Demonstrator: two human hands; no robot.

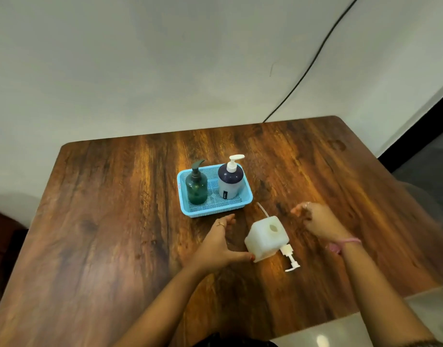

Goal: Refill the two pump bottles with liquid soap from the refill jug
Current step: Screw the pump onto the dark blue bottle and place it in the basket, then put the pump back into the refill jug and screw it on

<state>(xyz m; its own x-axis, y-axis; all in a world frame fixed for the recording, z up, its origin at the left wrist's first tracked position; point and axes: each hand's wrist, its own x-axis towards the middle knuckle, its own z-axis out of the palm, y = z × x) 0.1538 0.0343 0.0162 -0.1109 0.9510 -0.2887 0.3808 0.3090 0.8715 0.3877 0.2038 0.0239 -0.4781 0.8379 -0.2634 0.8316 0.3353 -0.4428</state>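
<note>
A wooden table (115, 221) is bearing a blue basket (245, 199), where the green pump bottle (196, 187) and white pump bottle (229, 184) are standing upright; the refill jug (266, 237) is standing nearer, its loose pump (289, 257) lying beside it; the left hand (216, 244) is touching the jug with relaxed fingers; the right hand (315, 220) is hovering loosely curled, holding nothing.

The table (115, 209) has a dark wood-grain top with a smooth, slightly glossy finish that catches light near its front edge. The basket (245, 196) is light blue plastic, its walls and floor a fine mesh. The green pump bottle (196, 190) is translucent, glossy plastic. The white pump bottle (229, 185) looks opaque and matt, with a dark shoulder. The refill jug (266, 239) is milky, translucent plastic with a dull surface. The loose pump (289, 257) beside it is white plastic.
</note>
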